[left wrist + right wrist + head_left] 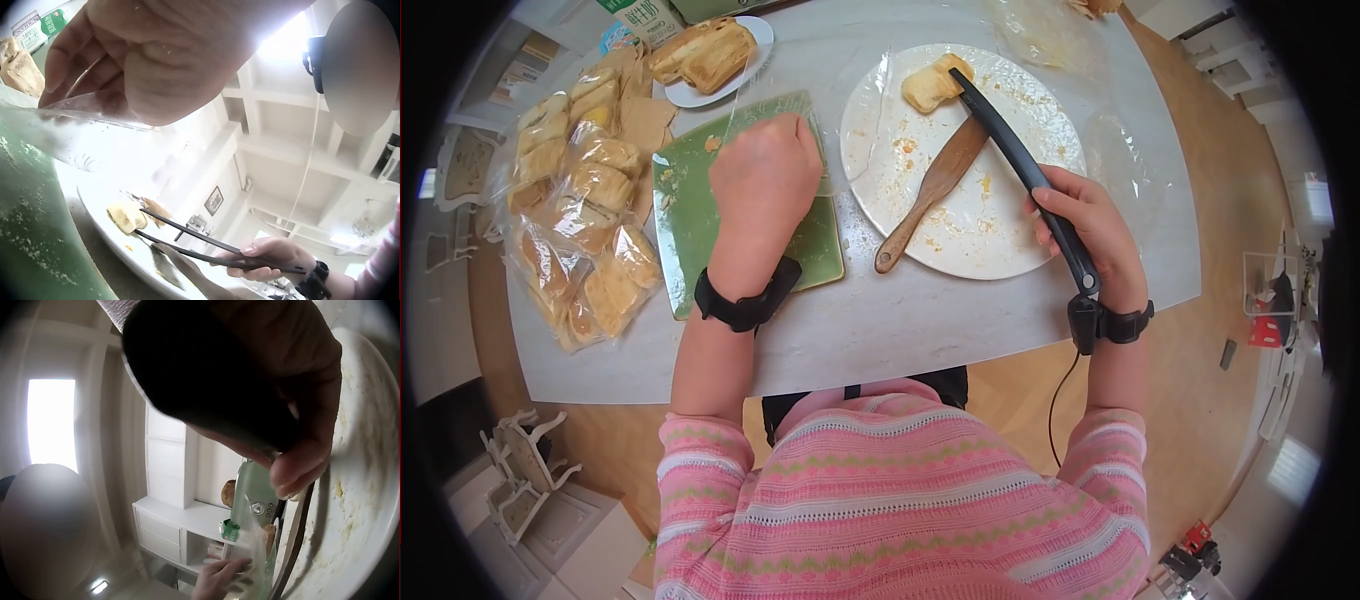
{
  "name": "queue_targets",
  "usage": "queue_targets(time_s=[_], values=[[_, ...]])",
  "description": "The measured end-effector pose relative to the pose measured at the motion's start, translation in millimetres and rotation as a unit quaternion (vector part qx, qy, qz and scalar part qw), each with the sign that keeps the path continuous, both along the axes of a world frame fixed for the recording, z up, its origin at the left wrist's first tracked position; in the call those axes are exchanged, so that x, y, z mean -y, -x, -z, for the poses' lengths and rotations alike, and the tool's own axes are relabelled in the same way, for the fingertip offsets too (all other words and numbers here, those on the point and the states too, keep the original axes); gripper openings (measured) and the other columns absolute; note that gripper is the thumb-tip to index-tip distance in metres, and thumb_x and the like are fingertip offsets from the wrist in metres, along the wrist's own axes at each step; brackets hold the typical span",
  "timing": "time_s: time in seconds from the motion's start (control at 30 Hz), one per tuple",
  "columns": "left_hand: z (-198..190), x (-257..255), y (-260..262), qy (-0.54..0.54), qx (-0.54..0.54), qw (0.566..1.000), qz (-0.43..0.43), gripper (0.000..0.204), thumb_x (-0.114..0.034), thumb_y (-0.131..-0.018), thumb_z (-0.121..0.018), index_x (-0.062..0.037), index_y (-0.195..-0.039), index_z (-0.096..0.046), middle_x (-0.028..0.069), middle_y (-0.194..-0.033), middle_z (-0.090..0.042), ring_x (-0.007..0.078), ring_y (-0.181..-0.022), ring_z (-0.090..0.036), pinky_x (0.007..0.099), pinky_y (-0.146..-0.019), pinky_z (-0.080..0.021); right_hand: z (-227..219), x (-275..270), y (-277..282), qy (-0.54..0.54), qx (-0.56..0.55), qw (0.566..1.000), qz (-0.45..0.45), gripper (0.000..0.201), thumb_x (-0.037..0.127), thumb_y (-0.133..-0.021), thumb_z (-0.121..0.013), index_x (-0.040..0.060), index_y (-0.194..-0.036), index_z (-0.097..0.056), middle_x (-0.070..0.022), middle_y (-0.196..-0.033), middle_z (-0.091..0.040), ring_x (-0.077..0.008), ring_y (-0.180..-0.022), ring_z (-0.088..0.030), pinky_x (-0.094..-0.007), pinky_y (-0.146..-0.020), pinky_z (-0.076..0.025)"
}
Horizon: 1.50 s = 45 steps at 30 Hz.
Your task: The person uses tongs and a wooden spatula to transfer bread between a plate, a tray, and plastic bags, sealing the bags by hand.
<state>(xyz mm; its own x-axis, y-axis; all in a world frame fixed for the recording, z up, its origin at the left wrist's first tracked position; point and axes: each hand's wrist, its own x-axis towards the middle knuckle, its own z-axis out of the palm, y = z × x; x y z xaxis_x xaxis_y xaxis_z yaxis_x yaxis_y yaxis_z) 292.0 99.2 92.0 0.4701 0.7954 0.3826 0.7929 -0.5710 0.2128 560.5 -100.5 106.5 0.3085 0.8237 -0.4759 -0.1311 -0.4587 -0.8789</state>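
My right hand [1090, 220] grips black tongs [1018, 150], with their tips at a small piece of bread [926, 88]. That piece is at the far side of a large white plate [1020, 255] strewn with crumbs. A wooden spatula [940, 180] lies across the plate, its handle over the near rim. Over the square green plate [675, 225], which holds crumbs, my left hand [768, 170] has its fingers curled. In the left wrist view those fingers pinch the edge of a clear plastic bag [75, 140], which spreads toward the white plate.
Several breads in clear bags [585, 205] lie at the left on brown paper. Behind the green plate, a small white plate [759, 50] holds browned bread [705, 55]. A milk carton [643, 18] stands at the back. Crumpled clear plastic [1050, 35] lies at the back right.
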Motion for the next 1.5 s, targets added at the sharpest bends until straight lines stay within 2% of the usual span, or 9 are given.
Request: queue_targets(time_s=[0.03, 0.17, 0.37, 0.57, 0.67, 0.73, 1.13, 1.3, 1.5], values=[[-1, -1, -3, 0.019, -0.017, 1.000, -0.005, 0.023, -0.022, -0.093, -0.058, -0.0072, -0.087, -0.074, 0.0190, -0.082, -0.070, 0.0396, -0.074, -0.068, 0.0479, -0.067, -0.054, -1, 0, 0, 0.000, 0.000, 1.000, 0.000, 0.050, 0.013, -0.095, -0.062, -0.0093, -0.138, -0.050, -0.0065, -0.088, -0.066, -0.0079, -0.058, -0.061, -0.0200, -0.047, -0.050], [3, -5, -16, 0.029, -0.013, 0.999, 0.009, 0.023, -0.021, -0.093, -0.057, -0.0059, -0.085, -0.073, 0.0194, -0.083, -0.071, 0.0399, -0.075, -0.068, 0.0484, -0.068, -0.055, -1, 0, -2, 0.010, 0.012, 1.000, -0.007, 0.051, 0.013, -0.094, -0.063, -0.0092, -0.138, -0.051, -0.0060, -0.087, -0.065, -0.0078, -0.059, -0.062, -0.0199, -0.047, -0.049], [17, -15, -34, 0.044, -0.053, 0.996, 0.060, 0.025, -0.022, -0.094, -0.055, -0.0062, -0.089, -0.073, 0.0186, -0.085, -0.070, 0.0398, -0.077, -0.068, 0.0492, -0.068, -0.054, -11, -3, 3, 0.023, 0.020, 0.999, -0.033, 0.049, 0.013, -0.094, -0.063, -0.0089, -0.137, -0.052, -0.0054, -0.087, -0.065, -0.0073, -0.060, -0.061, -0.0195, -0.048, -0.049], [18, -11, -47, 0.110, -0.061, 0.988, 0.089, 0.026, -0.026, -0.095, -0.053, -0.0114, -0.095, -0.075, 0.0174, -0.088, -0.071, 0.0392, -0.081, -0.068, 0.0493, -0.070, -0.054, -14, -5, 5, 0.037, 0.014, 0.998, -0.055, 0.046, 0.013, -0.093, -0.064, -0.0065, -0.134, -0.056, -0.0043, -0.087, -0.065, -0.0068, -0.060, -0.060, -0.0195, -0.049, -0.049], [20, -9, -50, 0.117, -0.021, 0.987, 0.105, 0.025, -0.020, -0.093, -0.053, -0.0087, -0.091, -0.075, 0.0182, -0.084, -0.071, 0.0398, -0.079, -0.069, 0.0486, -0.070, -0.055, -16, -7, 7, 0.040, 0.009, 0.997, -0.068, 0.044, 0.013, -0.092, -0.065, -0.0041, -0.133, -0.058, -0.0037, -0.087, -0.065, -0.0066, -0.060, -0.060, -0.0196, -0.049, -0.049], [22, -11, -51, 0.155, -0.054, 0.982, 0.098, 0.029, -0.029, -0.096, -0.053, -0.0217, -0.113, -0.076, 0.0151, -0.092, -0.072, 0.0382, -0.084, -0.068, 0.0478, -0.073, -0.054, -18, -8, 9, 0.043, 0.008, 0.996, -0.077, 0.044, 0.013, -0.092, -0.065, -0.0029, -0.132, -0.059, -0.0033, -0.087, -0.065, -0.0066, -0.060, -0.060, -0.0197, -0.049, -0.049], [24, -10, -50, 0.158, -0.050, 0.982, 0.092, 0.031, -0.034, -0.099, -0.052, -0.0245, -0.118, -0.074, 0.0153, -0.100, -0.071, 0.0377, -0.090, -0.068, 0.0473, -0.078, -0.054, -16, -8, 9, 0.031, -0.017, 0.995, -0.089, 0.045, 0.012, -0.091, -0.065, -0.0024, -0.134, -0.058, -0.0024, -0.085, -0.064, -0.0061, -0.058, -0.059, -0.0200, -0.048, -0.048], [25, -9, -50, 0.158, -0.039, 0.982, 0.091, 0.032, -0.034, -0.099, -0.051, -0.0252, -0.119, -0.074, 0.0151, -0.101, -0.071, 0.0379, -0.090, -0.068, 0.0475, -0.077, -0.054, -29, -4, 24, 0.058, 0.110, 0.986, -0.111, 0.048, 0.011, -0.089, -0.067, -0.0015, -0.135, -0.059, 0.0001, -0.077, -0.061, -0.0058, -0.057, -0.056, -0.0216, -0.050, -0.046], [23, -8, -50, 0.162, -0.038, 0.982, 0.087, 0.032, -0.034, -0.099, -0.050, -0.0256, -0.119, -0.074, 0.0147, -0.101, -0.071, 0.0381, -0.090, -0.068, 0.0480, -0.077, -0.054, -26, -4, 22, 0.037, 0.104, 0.987, -0.121, 0.048, 0.010, -0.089, -0.068, -0.0013, -0.135, -0.060, 0.0012, -0.074, -0.059, -0.0051, -0.057, -0.054, -0.0214, -0.050, -0.044]])
